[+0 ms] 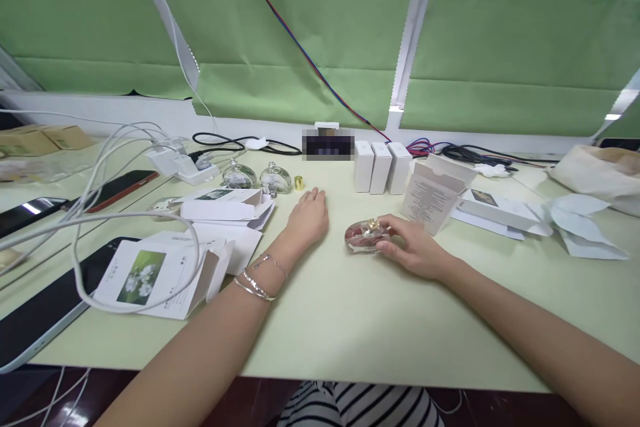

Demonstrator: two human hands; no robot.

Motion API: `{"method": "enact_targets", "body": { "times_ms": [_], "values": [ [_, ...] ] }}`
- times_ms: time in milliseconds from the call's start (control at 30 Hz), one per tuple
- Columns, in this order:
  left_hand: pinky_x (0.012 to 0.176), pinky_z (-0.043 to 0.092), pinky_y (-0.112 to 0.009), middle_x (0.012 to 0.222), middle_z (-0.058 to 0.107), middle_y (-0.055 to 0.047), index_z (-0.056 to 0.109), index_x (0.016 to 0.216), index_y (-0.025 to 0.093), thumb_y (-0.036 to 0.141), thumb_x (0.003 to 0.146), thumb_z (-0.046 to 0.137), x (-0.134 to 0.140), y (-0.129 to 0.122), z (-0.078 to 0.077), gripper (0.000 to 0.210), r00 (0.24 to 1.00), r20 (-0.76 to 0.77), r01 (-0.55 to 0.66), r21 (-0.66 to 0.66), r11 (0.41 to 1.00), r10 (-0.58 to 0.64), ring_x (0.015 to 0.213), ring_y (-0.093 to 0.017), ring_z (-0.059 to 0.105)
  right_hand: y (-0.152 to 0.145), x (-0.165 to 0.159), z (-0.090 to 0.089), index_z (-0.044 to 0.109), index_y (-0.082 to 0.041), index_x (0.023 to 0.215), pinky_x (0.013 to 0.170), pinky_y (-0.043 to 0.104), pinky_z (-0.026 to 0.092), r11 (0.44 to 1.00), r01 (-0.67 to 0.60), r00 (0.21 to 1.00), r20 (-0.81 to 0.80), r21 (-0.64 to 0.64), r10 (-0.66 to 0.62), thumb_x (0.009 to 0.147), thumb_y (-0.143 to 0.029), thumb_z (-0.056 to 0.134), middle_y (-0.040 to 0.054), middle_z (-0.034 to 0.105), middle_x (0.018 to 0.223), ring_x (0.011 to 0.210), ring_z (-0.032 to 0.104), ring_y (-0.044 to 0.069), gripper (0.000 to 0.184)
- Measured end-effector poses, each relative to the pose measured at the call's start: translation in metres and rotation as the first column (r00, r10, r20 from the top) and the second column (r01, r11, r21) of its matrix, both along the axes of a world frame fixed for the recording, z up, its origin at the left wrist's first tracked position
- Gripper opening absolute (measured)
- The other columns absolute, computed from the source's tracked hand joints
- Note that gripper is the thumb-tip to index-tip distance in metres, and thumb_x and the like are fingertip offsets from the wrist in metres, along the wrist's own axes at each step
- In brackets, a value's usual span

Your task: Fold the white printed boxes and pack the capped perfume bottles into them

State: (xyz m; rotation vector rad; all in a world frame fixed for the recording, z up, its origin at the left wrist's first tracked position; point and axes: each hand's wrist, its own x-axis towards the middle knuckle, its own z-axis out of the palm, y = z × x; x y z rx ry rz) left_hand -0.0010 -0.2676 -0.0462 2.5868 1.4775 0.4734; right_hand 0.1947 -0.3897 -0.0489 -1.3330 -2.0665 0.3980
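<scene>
The right hand [421, 248] pinches the three-o'clock end of an oval glass perfume bottle [361, 240] between thumb and fingers. Its long axis runs nine to three; the gold neck [373, 223] points toward one. The left hand [309, 215] lies palm-down, fingers slightly bent, grasp hidden, gold cap [299, 182] at eleven. The upright carton's [431, 201] printing is illegible.

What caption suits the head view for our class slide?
Right hand holding a clear oval glass bottle; left hand near a small gold cylindrical cap.

Rounded glass bottle [361, 240], reddish-tinged (gold-topped), on pale table [340, 320].
</scene>
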Motion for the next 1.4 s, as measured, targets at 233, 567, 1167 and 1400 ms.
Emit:
{"method": "enact_targets", "body": {
  "times_ms": [233,567,1167,1400],
  "values": [
    [0.094,0.043,-0.037,0.114,0.059,-0.016,0.055,0.115,0.008,0.013,0.084,0.046,-0.004,-0.007,0.004,0.032,0.998,0.034,0.06,0.007,0.998,-0.06,0.106,-0.026,0.056,-0.004,-0.003,0.004,0.053,-0.018,0.106,0.073,0.031,0.044,0.995,-0.089,0.996,-0.018,-0.04,0.088,0.089,-0.041,0.045,0.0073,0.064,0.096,0.082,0.058,0.019,0.029],
    [0.068,0.044,-0.029,0.08,0.06,-0.003,0.056,0.082,0.018,0.01,0.077,0.047,-0.005,-0.018,0.007,0.012,0.983,0.16,0.094,-0.056,0.994,-0.084,0.074,-0.018,0.057,-0.006,-0.003,0.007,0.056,-0.02,0.1,0.075,0.03,0.043,0.996,-0.009,0.969,-0.245,-0.094,-0.015,0.096,-0.047,0.022,0.0048,0.064,0.091,0.081,0.058,0.016,0.044],
    [0.086,0.046,-0.042,0.117,0.049,-0.022,0.045,0.116,0.006,0.0,0.08,0.033,0.007,0.002,0.042,0.038,0.983,-0.113,-0.129,0.154,0.98,0.147,0.107,-0.032,0.056,0.045,0.004,-0.012,0.053,-0.017,0.116,0.092,0.04,0.043,0.963,0.267,0.962,0.05,0.031,-0.268,0.086,-0.01,0.035,0.0121,0.059,0.116,0.107,0.056,0.022,0.036],
    [0.079,0.049,-0.042,0.113,0.052,-0.027,0.047,0.115,0.002,0.001,0.076,0.04,0.013,0.034,0.041,0.04,0.934,-0.23,-0.264,0.072,0.962,0.274,0.102,-0.035,0.06,0.089,-0.019,-0.003,0.063,-0.013,0.098,0.083,0.034,0.044,0.986,0.164,0.98,0.107,0.019,-0.166,0.081,-0.01,0.052,0.0115,0.064,0.094,0.088,0.059,0.02,0.021]
  ]
}}
